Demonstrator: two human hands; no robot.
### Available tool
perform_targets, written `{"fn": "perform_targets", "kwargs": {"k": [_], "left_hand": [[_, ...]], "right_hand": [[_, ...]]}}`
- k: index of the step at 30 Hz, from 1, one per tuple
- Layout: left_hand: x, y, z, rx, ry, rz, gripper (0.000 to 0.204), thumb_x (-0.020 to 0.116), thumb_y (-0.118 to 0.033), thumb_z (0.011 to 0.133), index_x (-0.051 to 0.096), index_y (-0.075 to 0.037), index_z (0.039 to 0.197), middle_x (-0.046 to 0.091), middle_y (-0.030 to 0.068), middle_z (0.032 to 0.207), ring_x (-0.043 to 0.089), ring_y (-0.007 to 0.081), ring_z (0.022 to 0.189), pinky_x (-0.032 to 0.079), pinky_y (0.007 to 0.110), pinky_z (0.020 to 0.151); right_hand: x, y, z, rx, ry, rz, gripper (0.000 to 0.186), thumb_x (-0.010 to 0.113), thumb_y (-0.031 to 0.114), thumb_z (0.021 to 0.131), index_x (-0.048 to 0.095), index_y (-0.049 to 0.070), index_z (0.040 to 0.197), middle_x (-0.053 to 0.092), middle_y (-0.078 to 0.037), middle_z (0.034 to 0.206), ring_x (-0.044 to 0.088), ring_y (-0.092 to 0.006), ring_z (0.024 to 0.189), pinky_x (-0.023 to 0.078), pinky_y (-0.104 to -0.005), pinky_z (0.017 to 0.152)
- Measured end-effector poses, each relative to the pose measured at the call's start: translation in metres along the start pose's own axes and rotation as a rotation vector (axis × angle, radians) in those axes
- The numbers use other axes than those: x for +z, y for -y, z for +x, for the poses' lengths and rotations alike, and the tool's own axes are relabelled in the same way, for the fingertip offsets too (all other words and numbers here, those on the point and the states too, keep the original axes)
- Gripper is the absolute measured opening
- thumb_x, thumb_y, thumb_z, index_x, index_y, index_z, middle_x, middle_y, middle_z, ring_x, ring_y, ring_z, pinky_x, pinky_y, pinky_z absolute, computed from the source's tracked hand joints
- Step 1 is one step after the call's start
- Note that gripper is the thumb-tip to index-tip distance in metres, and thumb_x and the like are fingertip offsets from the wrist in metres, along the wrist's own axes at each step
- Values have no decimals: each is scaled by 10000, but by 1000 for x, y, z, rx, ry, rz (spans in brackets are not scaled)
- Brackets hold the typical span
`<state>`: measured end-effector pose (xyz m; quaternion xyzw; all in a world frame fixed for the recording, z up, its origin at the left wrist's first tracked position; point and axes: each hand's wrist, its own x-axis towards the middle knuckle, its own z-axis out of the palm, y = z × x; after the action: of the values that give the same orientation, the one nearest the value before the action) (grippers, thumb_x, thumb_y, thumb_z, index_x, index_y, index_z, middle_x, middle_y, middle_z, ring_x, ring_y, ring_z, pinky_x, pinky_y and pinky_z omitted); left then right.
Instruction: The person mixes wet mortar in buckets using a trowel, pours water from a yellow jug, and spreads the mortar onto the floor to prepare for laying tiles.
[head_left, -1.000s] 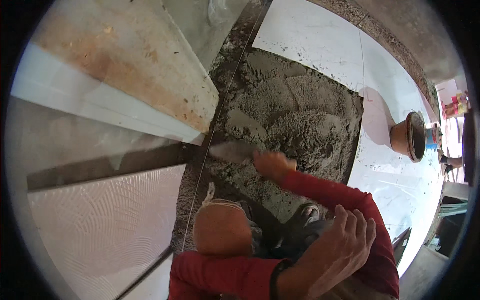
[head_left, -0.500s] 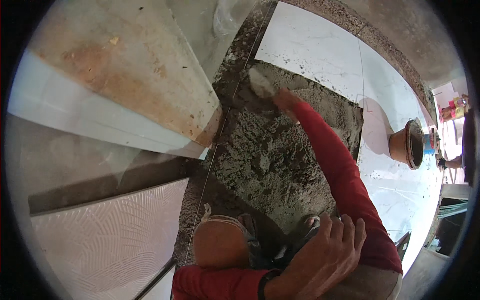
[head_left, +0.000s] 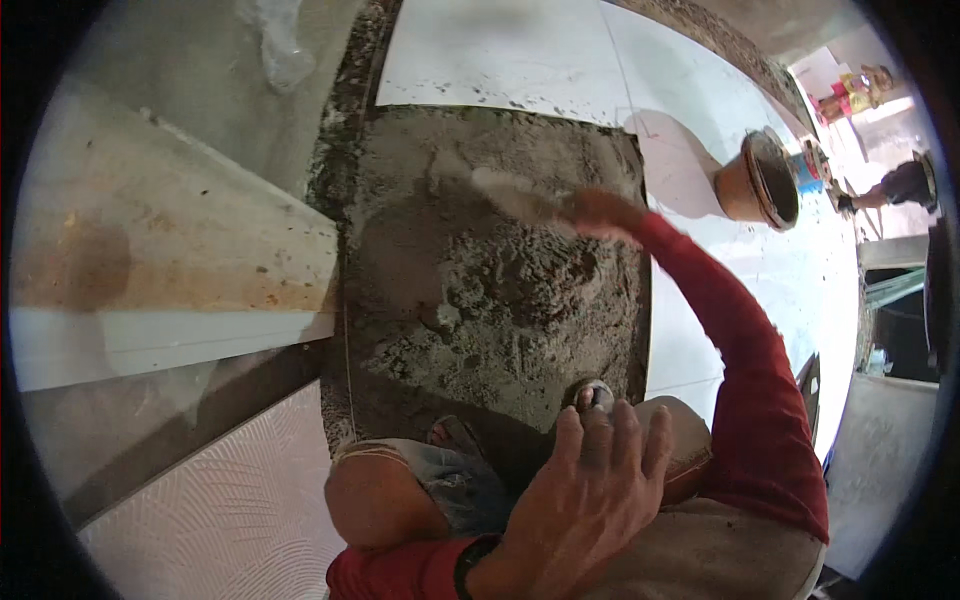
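My right hand [head_left: 606, 216], at the end of an outstretched red sleeve, is closed around the handle of a trowel [head_left: 512, 196]. Motion blurs the trowel's pale blade, which is low over the grey mortar bed [head_left: 480, 300]; whether it touches cannot be told. Under the blade's side the mortar looks smoother, while the nearer part is rough and lumpy. In front of my body, my left hand [head_left: 590, 485] has its fingers stretched out and holds nothing. A dark band circles its wrist. My sandalled foot [head_left: 592, 395] rests at the bed's near edge, just beyond those fingers.
White tiles [head_left: 500, 50] border the mortar on the far and right sides. A mortar-smeared bucket [head_left: 745, 188] stands on them. To the left lie a large stained slab [head_left: 200, 235] and a tile with combed adhesive [head_left: 240, 490]. Another person [head_left: 895, 190] is at far right.
My view has shifted, so the slab, tiles and bucket sit further left. The trowel has swept across the mortar toward the right relative to the bed. My left hand stays spread.
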<state>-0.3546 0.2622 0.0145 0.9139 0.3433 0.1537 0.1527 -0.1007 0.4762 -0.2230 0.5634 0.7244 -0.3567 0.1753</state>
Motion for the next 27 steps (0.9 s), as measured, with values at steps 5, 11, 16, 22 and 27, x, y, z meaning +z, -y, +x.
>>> {"fn": "perform_targets", "kwargs": {"k": [5, 11, 16, 22, 27], "left_hand": [[20, -7, 15, 18, -386, 193, 349, 598, -214, 894, 597, -37, 1195, 619, 165, 1142, 603, 270, 1027, 461, 424, 939], [-11, -21, 18, 40, 154, 170, 527, 642, -251, 883, 498, -63, 1354, 605, 143, 1211, 605, 268, 1066, 445, 433, 995], [-14, -24, 27, 8, 390, -142, 654, 710, -317, 838, 462, -69, 1390, 585, 152, 1246, 576, 283, 1137, 424, 448, 1016], [-24, -23, 32, -47, 484, -115, 880, 797, -325, 747, 361, -120, 1484, 512, 154, 1393, 527, 328, 1240, 415, 469, 1035], [-25, -22, 30, -229, 595, -67, 986, 827, -363, 690, 321, -154, 1511, 480, 164, 1432, 494, 341, 1287, 414, 487, 1038]], "right_hand": [[58, -17, -33, -144, 135, 125, 323, 514, 305, 974, 659, 39, 1084, 568, -104, 612, 569, -217, 549, 491, -416, 525], [130, 1, -117, -94, 15, -60, 463, 501, 417, 967, 670, -13, 946, 651, -251, 771, 662, -381, 705, 513, -515, 656], [104, 29, -133, -91, -173, 669, 426, 535, 409, 964, 653, 0, 987, 608, -178, 674, 617, -299, 623, 512, -447, 646], [102, 99, -10, -71, -116, 1583, 403, 549, 445, 978, 591, 46, 1021, 560, -20, 755, 554, -137, 604, 482, -342, 548], [138, 83, -12, 201, -485, 1895, 410, 609, 447, 951, 574, 40, 996, 508, -1, 666, 521, -113, 528, 449, -297, 444]]}}
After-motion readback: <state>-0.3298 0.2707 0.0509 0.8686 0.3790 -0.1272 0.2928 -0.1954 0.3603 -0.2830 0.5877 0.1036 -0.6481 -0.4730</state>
